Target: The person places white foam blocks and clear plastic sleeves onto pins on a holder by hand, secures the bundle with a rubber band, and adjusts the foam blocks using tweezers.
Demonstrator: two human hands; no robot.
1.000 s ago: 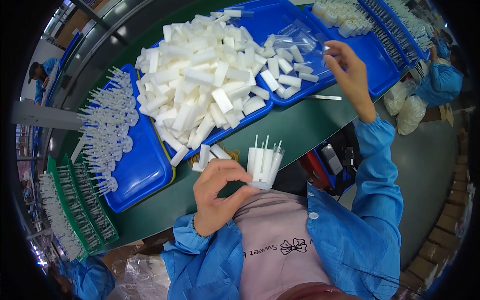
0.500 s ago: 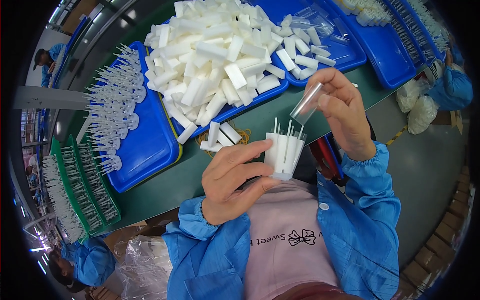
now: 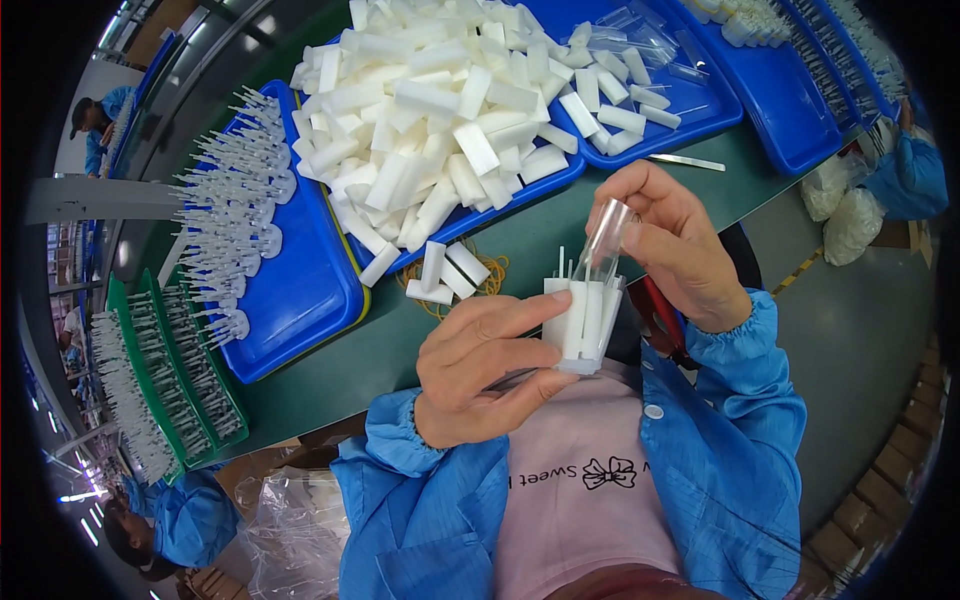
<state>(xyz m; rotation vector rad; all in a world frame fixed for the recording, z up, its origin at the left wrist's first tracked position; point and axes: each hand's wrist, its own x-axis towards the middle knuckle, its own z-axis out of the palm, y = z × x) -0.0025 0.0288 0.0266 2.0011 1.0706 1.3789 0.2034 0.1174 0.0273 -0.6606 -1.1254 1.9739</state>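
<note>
Between its fingers and thumb, my left hand (image 3: 490, 370) grips a small white part (image 3: 580, 330) made of upright foam blocks and clear sleeves on a pale base. Thin white rods stick up from its top. My right hand (image 3: 672, 240) pinches a clear plastic tube (image 3: 607, 232), tilted, with its lower end at the top of the part, around or just in front of a rod; I cannot tell which. Beyond my hands, a big heap of white foam blocks (image 3: 420, 110) fills a blue tray. Several loose blocks (image 3: 440, 275) lie on the green table beside tan rubber bands (image 3: 492, 276).
Left stand a blue tray (image 3: 300, 300) with many spiky white parts and a green rack (image 3: 190, 370) of similar parts. Clear tubes (image 3: 640, 45) lie in the blue tray at the back right. A metal strip (image 3: 688, 161) rests near the table edge. Other people work at both sides.
My right hand has lowered the clear tube from above the part down to its rods. My left hand and the part have shifted slightly right in the picture. The metal strip now shows.
</note>
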